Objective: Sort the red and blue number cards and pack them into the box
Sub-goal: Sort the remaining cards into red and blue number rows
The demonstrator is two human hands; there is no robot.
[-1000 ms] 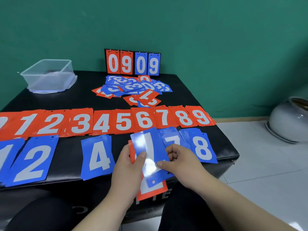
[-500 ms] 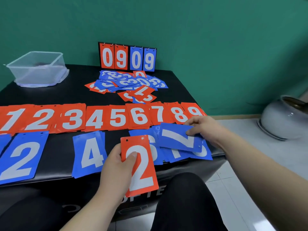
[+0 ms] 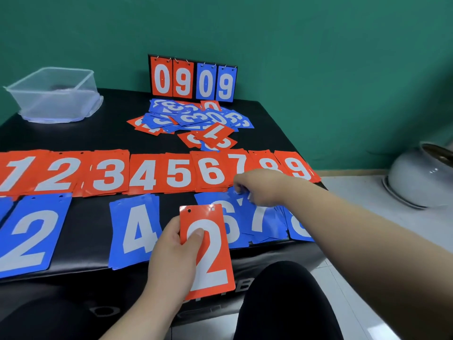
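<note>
My left hand [image 3: 171,256] holds a red 2 card [image 3: 208,251] upright over the table's front edge, thumb on its face. My right hand [image 3: 257,187] rests its curled fingers on the top of the blue 7 pile [image 3: 262,217], beside the blue 6 [image 3: 228,224] and blue 8 [image 3: 299,229]. A row of red piles numbered 1 to 9 [image 3: 147,173] runs across the table. Blue 2 [image 3: 31,231] and blue 4 [image 3: 134,229] lie in front of it. A mixed unsorted heap [image 3: 196,121] lies further back. The clear plastic box [image 3: 54,94] stands at the back left.
A small flip scoreboard [image 3: 193,79] reading 0909 stands against the green wall. The black table [image 3: 85,138] ends at the right, above a tiled floor with a grey pot [image 3: 421,177]. My dark-clad knees sit below the table's front edge.
The blue 7 card that my right hand carried has been laid on the blue 7 pile, and the hand now sits at its top edge. The left hand's red 2 card is uncovered.
</note>
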